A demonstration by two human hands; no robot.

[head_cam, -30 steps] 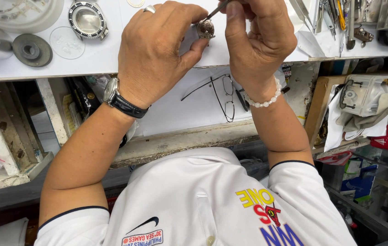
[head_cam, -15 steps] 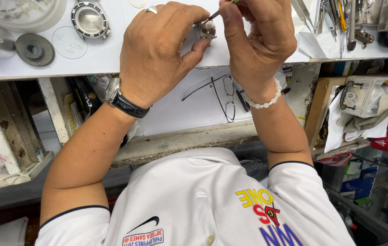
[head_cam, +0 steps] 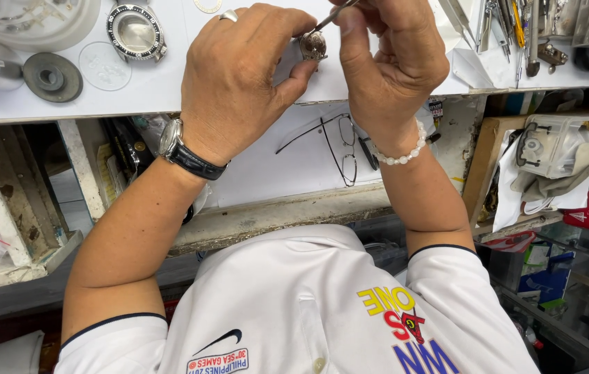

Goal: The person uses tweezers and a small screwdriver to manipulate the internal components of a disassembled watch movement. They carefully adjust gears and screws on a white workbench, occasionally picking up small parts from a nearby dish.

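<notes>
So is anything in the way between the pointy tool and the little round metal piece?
Nothing visible is. The left hand pinches the small round metal piece at its fingertips, and the thin tool held by the right hand comes straight down to it, with its tip right at the piece.

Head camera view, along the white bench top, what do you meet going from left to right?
Grey metal disc → clear round crystal → black-bezel watch case → left hand → small round metal part pinched in its fingers → right hand holding a thin tool → row of hand tools.
</notes>
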